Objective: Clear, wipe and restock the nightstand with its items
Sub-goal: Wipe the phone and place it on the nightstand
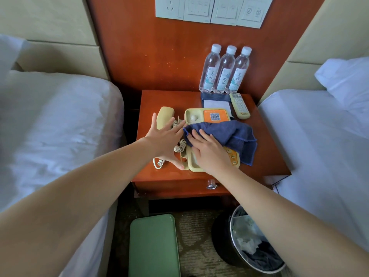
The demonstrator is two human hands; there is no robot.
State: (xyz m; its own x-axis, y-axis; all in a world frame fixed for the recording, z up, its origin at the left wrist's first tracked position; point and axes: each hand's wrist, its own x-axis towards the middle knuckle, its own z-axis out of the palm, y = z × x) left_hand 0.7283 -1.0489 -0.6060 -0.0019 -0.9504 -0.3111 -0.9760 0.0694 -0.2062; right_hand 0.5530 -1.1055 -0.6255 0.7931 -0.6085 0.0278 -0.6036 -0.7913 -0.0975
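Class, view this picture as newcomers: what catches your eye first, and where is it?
In the middle of the nightstand, the right hand presses a blue cloth onto a yellow phone, with the left hand spread open beside it. Three bottles stand in a row at the back right.

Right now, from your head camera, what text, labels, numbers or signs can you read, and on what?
No text reads clearly enough to quote.
Water bottles: vertical Chinese brush characters on the labels, too blurred.
Telephone: QR code on the orange panel; print above it too small.
Remote control: key markings too small.
Wall switch panel: two barred-circle signs, captions unreadable.
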